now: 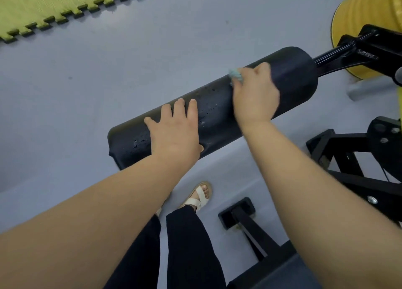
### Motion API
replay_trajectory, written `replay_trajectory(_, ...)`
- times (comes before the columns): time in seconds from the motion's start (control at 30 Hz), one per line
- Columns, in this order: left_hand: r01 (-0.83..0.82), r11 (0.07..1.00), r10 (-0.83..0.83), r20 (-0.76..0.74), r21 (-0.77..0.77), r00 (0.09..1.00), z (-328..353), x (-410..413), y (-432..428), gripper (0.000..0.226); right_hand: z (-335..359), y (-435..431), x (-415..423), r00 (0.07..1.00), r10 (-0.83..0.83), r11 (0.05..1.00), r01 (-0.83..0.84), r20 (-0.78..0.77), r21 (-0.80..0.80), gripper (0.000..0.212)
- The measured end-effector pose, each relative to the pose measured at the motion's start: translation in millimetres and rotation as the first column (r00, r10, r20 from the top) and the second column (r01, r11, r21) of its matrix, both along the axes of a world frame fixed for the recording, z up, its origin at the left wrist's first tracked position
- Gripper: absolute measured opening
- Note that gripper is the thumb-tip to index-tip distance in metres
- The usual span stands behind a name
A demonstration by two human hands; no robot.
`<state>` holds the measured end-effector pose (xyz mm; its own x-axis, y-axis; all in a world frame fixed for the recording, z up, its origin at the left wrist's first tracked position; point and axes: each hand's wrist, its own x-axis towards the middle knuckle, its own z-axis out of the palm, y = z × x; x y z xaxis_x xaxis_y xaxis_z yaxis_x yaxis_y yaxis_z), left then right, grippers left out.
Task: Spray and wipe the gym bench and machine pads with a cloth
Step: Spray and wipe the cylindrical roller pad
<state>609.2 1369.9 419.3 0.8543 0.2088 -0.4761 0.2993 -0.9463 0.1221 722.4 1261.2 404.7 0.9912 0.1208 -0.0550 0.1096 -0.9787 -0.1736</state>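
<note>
A long black roller pad (217, 112) of a gym machine runs from lower left to upper right, with droplets on its skin. My left hand (176, 130) wraps over its left part, fingers over the top and thumb underneath. My right hand (255, 95) presses a light blue cloth (235, 75) on the pad's right part; only a corner of the cloth shows past my fingers. No spray bottle is in view.
The pad's black arm (348, 51) leads to the machine frame (359, 158) at the right. A yellow cylinder (365, 17) stands at top right. Green puzzle mats (54, 8) lie at top left on the grey floor. My sandalled foot (199, 196) is below the pad.
</note>
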Motion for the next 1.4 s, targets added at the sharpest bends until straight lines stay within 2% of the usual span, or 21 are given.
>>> replay_trajectory(0.07,-0.046,0.998,0.047,0.040,-0.031,0.998,-2,-3,6,0.102,2,22,-29,0.993,0.111,0.993,-0.110,-0.033,0.035,0.028)
replay_trajectory(0.13,-0.098,0.989,0.109,0.094,-0.113,0.990,-2,-8,17,0.100,2,34,-54,0.956,0.288,0.951,-0.279,-0.054,0.136,0.022)
replay_trajectory(0.23,-0.117,0.967,0.139,0.088,-0.224,0.986,5,-15,41,0.097,5,16,-51,0.906,0.423,0.883,-0.417,0.020,0.215,0.021)
replay_trajectory(0.3,-0.152,0.971,0.164,0.048,-0.185,0.985,7,-26,58,0.102,6,-6,-27,0.945,0.325,0.933,-0.325,0.029,0.156,0.023)
replay_trajectory(0.4,-0.251,0.960,0.243,-0.073,-0.126,0.967,4,-42,76,0.109,6,-21,-3,0.998,0.067,0.996,-0.068,0.019,0.055,0.027)
replay_trajectory(0.47,-0.310,0.938,0.294,-0.115,-0.153,0.949,1,-48,79,0.105,7,-6,-7,1.000,0.001,1.000,-0.001,0.016,0.027,0.028)
replay_trajectory(0.5,-0.330,0.927,0.313,-0.115,-0.177,0.943,0,-49,78,0.102,6,7,-15,1.000,0.019,1.000,-0.019,0.000,0.015,0.028)
replay_trajectory(0.57,-0.349,0.912,0.338,-0.086,-0.215,0.937,-2,-50,76,0.099,6,37,-39,0.989,0.137,0.990,-0.137,-0.057,-0.009,0.027)
replay_trajectory(0.63,-0.356,0.906,0.354,-0.050,-0.227,0.934,-3,-51,74,0.097,4,64,-72,0.942,0.318,0.948,-0.316,-0.105,0.034,0.022)
replay_trajectory(0.7,-0.360,0.905,0.364,-0.025,-0.224,0.931,-4,-54,72,0.096,6,78,-98,0.859,0.498,0.865,-0.485,-0.114,0.128,0.013)
replay_trajectory(0.77,-0.352,0.910,0.360,-0.004,-0.218,0.933,-5,-57,70,0.096,9,72,-95,0.755,0.650,0.759,-0.636,-0.091,0.141,0.016)
replay_trajectory(0.8,-0.348,0.909,0.358,0.001,-0.229,0.934,-6,-59,71,0.097,11,64,-83,0.759,0.642,0.766,-0.630,-0.103,0.128,0.018)
replay_trajectory(0.83,-0.347,0.902,0.360,0.002,-0.258,0.933,-7,-60,74,0.098,12,53,-66,0.804,0.584,0.812,-0.578,-0.111,0.088,0.022)
replay_trajectory(0.93,-0.321,0.865,0.345,-0.008,-0.385,0.939,-10,-66,86,0.104,11,15,-23,0.938,0.344,0.938,-0.346,-0.048,-0.023,0.029)
replay_trajectory(1.0,-0.274,0.853,0.297,-0.020,-0.445,0.955,-11,-73,95,0.112,10,17,-24,0.957,0.289,0.955,-0.290,-0.018,-0.068,0.029)
replay_trajectory(1.1,-0.259,0.815,0.263,-0.067,-0.519,0.962,-13,-78,108,0.124,6,51,-52,0.956,0.289,0.951,-0.294,-0.059,-0.099,0.028)
replay_trajectory(1.2,-0.303,0.733,0.320,-0.084,-0.610,0.944,-16,-83,114,0.132,5,96,-102,0.893,0.438,0.895,-0.444,-0.106,-0.043,0.025)
replay_trajectory(1.27,-0.338,0.675,0.380,-0.084,-0.656,0.921,-18,-92,115,0.132,10,117,-138,0.828,0.540,0.842,-0.534,-0.154,0.082,0.016)
replay_trajectory(1.33,-0.380,0.634,0.412,-0.123,-0.673,0.903,-20,-107,117,0.133,13,114,-147,0.757,0.646,0.757,-0.619,-0.094,0.210,0.021)
replay_trajectory(1.4,-0.380,0.642,0.376,-0.158,-0.666,0.913,-21,-124,119,0.132,9,90,-128,0.715,0.699,0.706,-0.688,-0.008,0.166,0.014)
